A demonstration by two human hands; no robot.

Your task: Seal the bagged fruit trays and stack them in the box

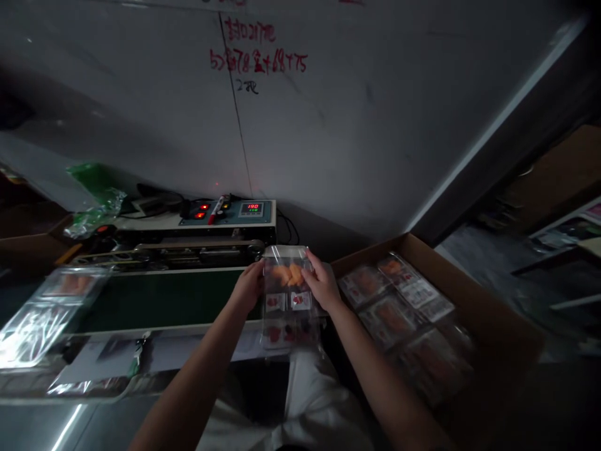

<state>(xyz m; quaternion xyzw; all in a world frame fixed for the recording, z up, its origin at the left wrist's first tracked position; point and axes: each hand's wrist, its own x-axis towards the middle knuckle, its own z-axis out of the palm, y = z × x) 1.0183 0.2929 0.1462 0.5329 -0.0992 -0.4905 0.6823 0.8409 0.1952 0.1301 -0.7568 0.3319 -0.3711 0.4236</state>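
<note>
L hand (247, 287) and R hand (323, 282) both gripping clear plastic bag (287, 319) w/ orange food (287, 274), near band sealer (225, 216), cardboard box (488, 307) of packs (389, 316) at R side

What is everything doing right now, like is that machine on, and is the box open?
Left hand, gripping the bag's left edge
Right hand, gripping the bag's right edge
Clear plastic bag, held over the belt's edge, with orange food inside
Sealing machine control panel, switched on, red numbers lit
Green conveyor belt, can't tell if moving
Cardboard box, open, holding many filled packets
</note>
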